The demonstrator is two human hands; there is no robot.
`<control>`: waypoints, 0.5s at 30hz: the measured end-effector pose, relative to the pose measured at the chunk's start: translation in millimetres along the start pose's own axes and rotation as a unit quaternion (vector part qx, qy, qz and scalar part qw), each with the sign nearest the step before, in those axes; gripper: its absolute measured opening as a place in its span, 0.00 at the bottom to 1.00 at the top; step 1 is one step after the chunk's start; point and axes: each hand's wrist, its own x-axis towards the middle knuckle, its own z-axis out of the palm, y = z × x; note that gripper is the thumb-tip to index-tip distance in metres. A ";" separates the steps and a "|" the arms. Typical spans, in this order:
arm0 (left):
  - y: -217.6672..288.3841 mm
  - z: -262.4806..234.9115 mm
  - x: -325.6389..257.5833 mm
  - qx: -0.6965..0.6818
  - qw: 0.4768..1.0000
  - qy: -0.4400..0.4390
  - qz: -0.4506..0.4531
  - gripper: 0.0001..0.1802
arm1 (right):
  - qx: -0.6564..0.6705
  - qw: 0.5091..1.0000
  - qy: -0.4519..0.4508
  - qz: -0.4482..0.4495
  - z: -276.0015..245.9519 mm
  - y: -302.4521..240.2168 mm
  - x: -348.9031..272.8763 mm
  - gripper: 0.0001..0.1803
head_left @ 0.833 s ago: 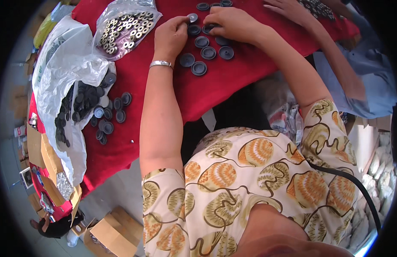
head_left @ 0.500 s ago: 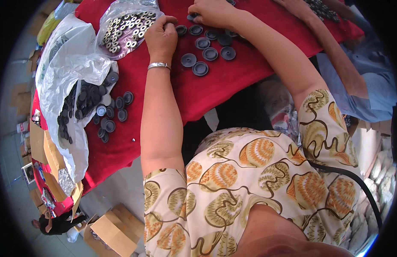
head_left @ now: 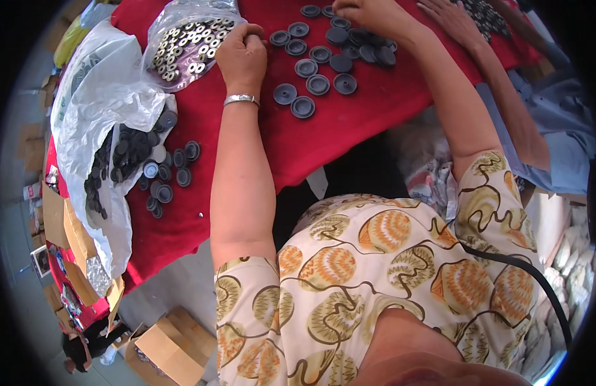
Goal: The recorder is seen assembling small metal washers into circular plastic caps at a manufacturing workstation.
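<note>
My left hand (head_left: pixel 242 59) is closed in a fist on the red cloth, beside a clear plastic bag (head_left: pixel 176 80) of pale, dark-holed rings. What its fingers hold, if anything, is hidden. My right hand (head_left: pixel 377 15) is at the top edge with bent fingers held together. Its fingertips are close to a dark round disc (head_left: pixel 327 11), and I cannot make out anything in them. Below and left of that hand, several dark grey discs (head_left: pixel 317 84) with small central stems lie face up, spread apart. Other dark discs (head_left: pixel 378 54) are piled under my right wrist.
Left, a white plastic bag (head_left: pixel 86 96) spills black discs (head_left: pixel 134 151) onto the red cloth (head_left: pixel 246 167). A co-worker's hand (head_left: pixel 449 19) rests at the upper right by small dark pieces (head_left: pixel 484 19). Cardboard boxes (head_left: pixel 172 347) stand on the floor at lower left.
My right hand has moved right, away from my left hand, uncovering more discs near the top edge and the pile by my wrist. My left hand stays in place.
</note>
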 end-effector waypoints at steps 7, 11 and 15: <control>11.1 0.1 -5.5 0.027 0.999 -0.023 -0.014 0.11 | -0.179 0.980 -0.092 0.004 7.3 -32.9 -14.5 0.15; 6.6 -4.4 -5.0 0.016 1.000 -0.020 -0.017 0.11 | -0.140 0.988 -0.064 -0.005 9.4 -23.5 -0.4 0.15; 8.7 -3.2 -3.9 0.006 0.999 -0.025 -0.025 0.11 | -0.097 0.995 -0.032 0.009 21.8 -4.1 18.9 0.13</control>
